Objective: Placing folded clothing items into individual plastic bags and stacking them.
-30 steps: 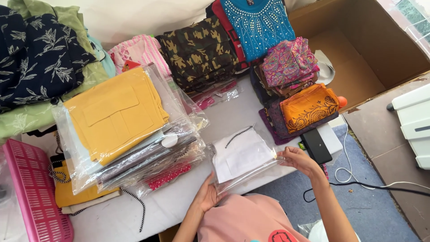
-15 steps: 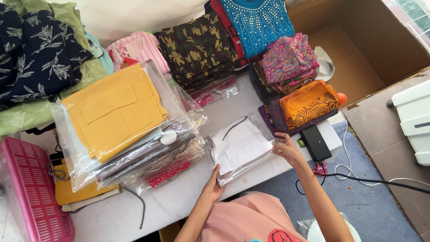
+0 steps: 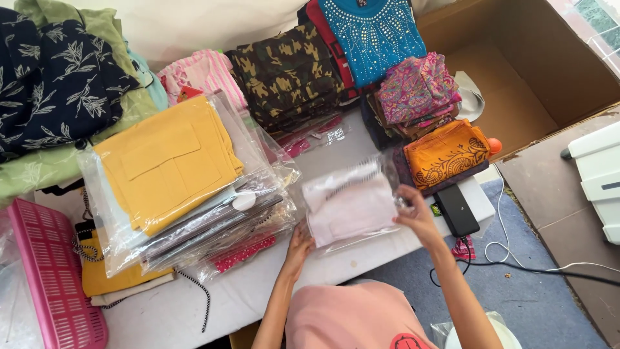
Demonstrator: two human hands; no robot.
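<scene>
A clear plastic bag with a folded white garment (image 3: 351, 205) is lifted above the white table (image 3: 252, 294), blurred by motion. My left hand (image 3: 301, 243) grips its near left corner. My right hand (image 3: 414, 213) grips its right edge. To the left lies a stack of bagged garments (image 3: 194, 213) with a yellow one (image 3: 166, 161) on top.
Folded clothes crowd the back: camouflage (image 3: 287, 74), blue beaded (image 3: 372, 35), pink patterned (image 3: 416, 87), orange (image 3: 447, 152), dark floral (image 3: 55, 81). A black device (image 3: 456, 210) lies by my right hand. Pink basket (image 3: 55, 281) at left, open cardboard box (image 3: 516, 71) at right, cables (image 3: 536, 265) on the floor.
Both hands have lifted the bagged white garment off the table and moved it away from me, toward the back. The rest has stayed put.
</scene>
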